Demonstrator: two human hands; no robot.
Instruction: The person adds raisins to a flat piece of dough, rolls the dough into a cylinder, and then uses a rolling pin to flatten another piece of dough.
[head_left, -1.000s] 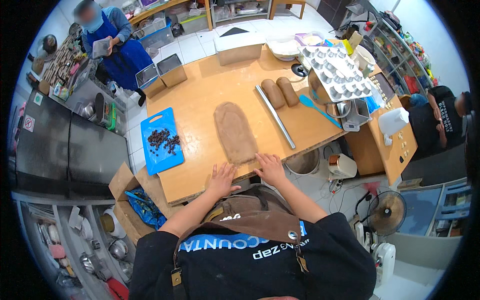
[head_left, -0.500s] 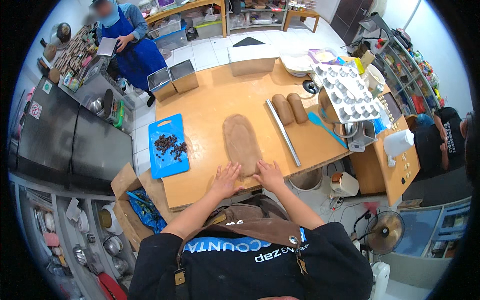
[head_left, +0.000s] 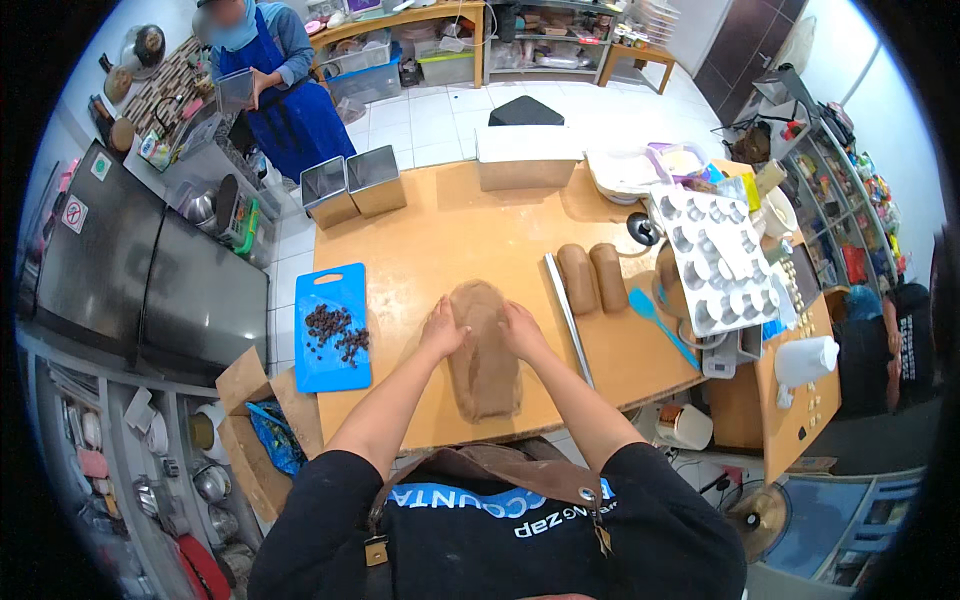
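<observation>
A flat, long oval of brown dough lies on the wooden table with its length running away from me. My left hand is at its left edge, the thumb over the dough and the other fingers curled along the side. Opposite it, my right hand takes the right edge in the same way. Both hands close on the far half of the sheet; the fingertips are partly hidden. To the right are a metal rolling rod and two smooth brown dough logs.
On the left, a blue cutting board carries dark raisin-like pieces. Metal loaf tins stand at the far edge. A light blue spatula, a muffin tray and a white jug are at right. A person in a blue apron holds a tin.
Both hands have moved from the dough's near end up to its sides, from flat and spread to curled at the edges. The view has shifted, and the person at the back has tilted the tin.
</observation>
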